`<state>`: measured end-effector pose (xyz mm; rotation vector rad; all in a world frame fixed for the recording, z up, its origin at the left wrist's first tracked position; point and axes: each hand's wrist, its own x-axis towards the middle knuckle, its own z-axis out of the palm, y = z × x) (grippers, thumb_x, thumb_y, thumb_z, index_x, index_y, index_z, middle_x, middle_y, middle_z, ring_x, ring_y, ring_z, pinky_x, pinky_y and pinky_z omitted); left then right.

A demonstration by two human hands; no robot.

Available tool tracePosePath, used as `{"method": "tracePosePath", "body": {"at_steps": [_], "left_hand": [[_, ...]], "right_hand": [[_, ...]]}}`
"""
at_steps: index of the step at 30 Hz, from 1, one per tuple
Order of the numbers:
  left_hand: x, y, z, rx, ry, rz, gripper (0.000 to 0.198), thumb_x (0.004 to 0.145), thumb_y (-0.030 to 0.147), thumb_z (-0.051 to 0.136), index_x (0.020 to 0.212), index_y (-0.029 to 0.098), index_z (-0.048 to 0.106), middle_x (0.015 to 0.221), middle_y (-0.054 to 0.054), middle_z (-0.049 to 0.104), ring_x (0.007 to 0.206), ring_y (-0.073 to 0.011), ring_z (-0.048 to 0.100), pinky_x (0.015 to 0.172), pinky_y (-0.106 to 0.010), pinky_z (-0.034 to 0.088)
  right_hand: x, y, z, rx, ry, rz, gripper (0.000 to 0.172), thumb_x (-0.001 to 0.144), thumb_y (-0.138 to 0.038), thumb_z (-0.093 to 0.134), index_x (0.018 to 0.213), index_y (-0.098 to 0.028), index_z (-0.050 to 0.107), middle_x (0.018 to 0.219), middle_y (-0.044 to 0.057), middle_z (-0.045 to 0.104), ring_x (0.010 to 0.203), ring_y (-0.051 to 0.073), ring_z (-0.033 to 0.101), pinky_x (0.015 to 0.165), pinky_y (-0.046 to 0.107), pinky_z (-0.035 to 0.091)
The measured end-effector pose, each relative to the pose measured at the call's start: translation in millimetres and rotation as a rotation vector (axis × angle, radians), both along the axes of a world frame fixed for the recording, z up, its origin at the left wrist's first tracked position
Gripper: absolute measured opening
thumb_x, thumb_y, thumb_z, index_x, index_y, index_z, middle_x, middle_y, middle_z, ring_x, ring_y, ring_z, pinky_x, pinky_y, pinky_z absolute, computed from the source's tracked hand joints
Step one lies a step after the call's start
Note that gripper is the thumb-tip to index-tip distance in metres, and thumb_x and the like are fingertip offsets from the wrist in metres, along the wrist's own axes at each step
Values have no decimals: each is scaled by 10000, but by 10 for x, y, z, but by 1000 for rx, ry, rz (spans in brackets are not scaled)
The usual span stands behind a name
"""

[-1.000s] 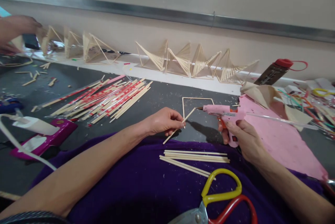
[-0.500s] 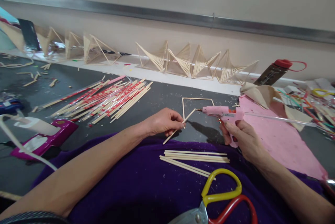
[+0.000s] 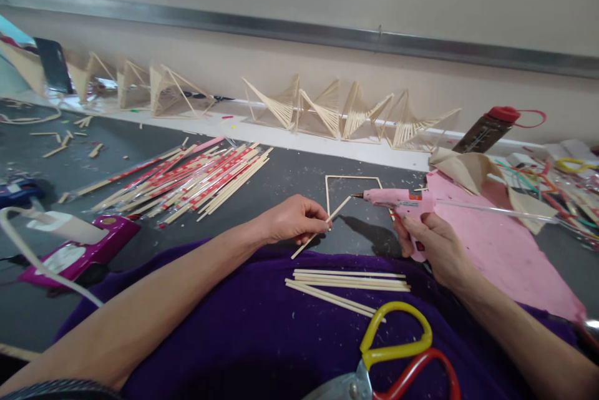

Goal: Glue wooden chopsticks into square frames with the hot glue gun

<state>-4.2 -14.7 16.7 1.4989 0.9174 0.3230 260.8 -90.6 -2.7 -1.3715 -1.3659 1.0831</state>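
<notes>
- L hand (image 3: 299, 219): thumb & index pinched closed on one wooden stick (image 3: 340, 207), slanted above the dark table (image 3: 290, 166); remaining fingers curled, partly hidden.
- R hand (image 3: 435, 244): fingers wrapped closed round grip of pink glue gun (image 3: 397, 198); trigger area mostly covered. Nozzle at stick's upper end; contact vs. small gap can't be told.
- Stick frame (image 3: 353, 176), on table beyond hands: 3 sides visible; R side runs behind gun, lower L end by the pinched stick.
- Loose sticks (image 3: 349, 280): approx. 5–6, on purple cloth (image 3: 224, 319) nearest wearer; overlap blurs count.
- Scissors (image 3: 397, 353): 1 pr., yellow & red handles; blades cut off by lower edge.
- Lattice models, R grp. (image 3: 281, 107): 4, along the wall; L grp. (image 3: 161, 91): at least 3, more at far L, cut off & unclear.
- Wrapped sticks (image 3: 187, 181): 1 heap, too overlapped to count.
- Bottle (image 3: 486, 128): 1, red cap, tilted; base hidden behind brown material (image 3: 461, 169).
- Cf. 1.0 s ago: co-worker's hand at upper L has gone from view, so dark slab (image 3: 52, 66) there shows more fully; both hands, stick & gun essentially unchanged.
</notes>
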Motion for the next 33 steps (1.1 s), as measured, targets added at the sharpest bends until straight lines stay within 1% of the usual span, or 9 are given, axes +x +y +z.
{"method": "tracePosePath", "body": {"at_steps": [9,17,24,33], "left_hand": [[4,-4,6,-5,1,1,253,720,346,626,799,106,644,436,50,479,375,-51,409,383,-172,303],[16,-11,33,-28,-5,2,253,732,324,609,832,95,650,440,49,469,379,-47,405,388,-168,296],[10,-6,18,-31,0,10,257,737,323,596,860,108,663,482,42,484,389,-44,411,388,-162,303],[5,-8,14,-19,5,10,268,734,337,603,857,108,668,481,43,489,387,-46,415,385,-163,300]], "right_hand": [[-1,-6,15,-43,124,1,308,820,-456,524,689,-177,527,515,-13,493,460,99,423,478,247,332],[1,12,46,-88,287,6,237,821,-415,542,771,-185,521,602,-25,501,434,79,420,434,233,333],[-1,15,63,-110,310,16,272,807,-435,555,715,-187,492,619,-28,492,433,74,415,420,229,323],[0,19,53,-113,344,32,274,824,-403,546,680,-177,490,621,-20,493,436,68,407,425,224,327]]}}
